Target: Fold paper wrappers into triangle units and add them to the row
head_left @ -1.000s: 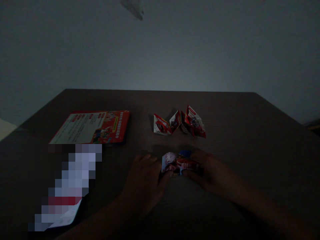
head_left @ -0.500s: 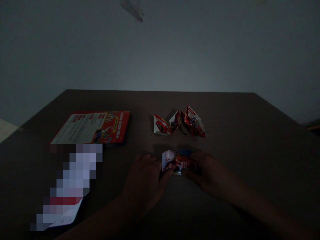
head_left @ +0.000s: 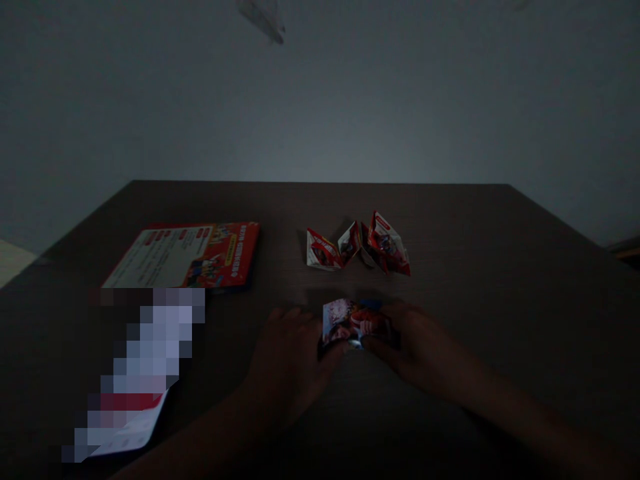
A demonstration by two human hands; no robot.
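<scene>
A small, colourful printed paper piece (head_left: 357, 322), slightly bent and glossy along its near edge, sits between my hands above the table. My left hand (head_left: 295, 350) grips its left end, thumb along the near side. On the right end my right hand (head_left: 417, 343) pinches it, thumb in front and fingers behind. Both hands' far fingers are dim and partly hidden. Just beyond them stand red and white folded paper pieces (head_left: 387, 247), creased into a zigzag on the tabletop.
Left of the folded paper lies a red and white printed booklet or flat box (head_left: 227, 257). A lit phone-like device (head_left: 133, 430), mostly blurred by pixels, rests at the near left. The dark wooden table (head_left: 465, 227) meets a grey wall (head_left: 400, 93).
The printed paper piece has tilted slightly, and its near edge looks brighter. Both hands stay nearly in place.
</scene>
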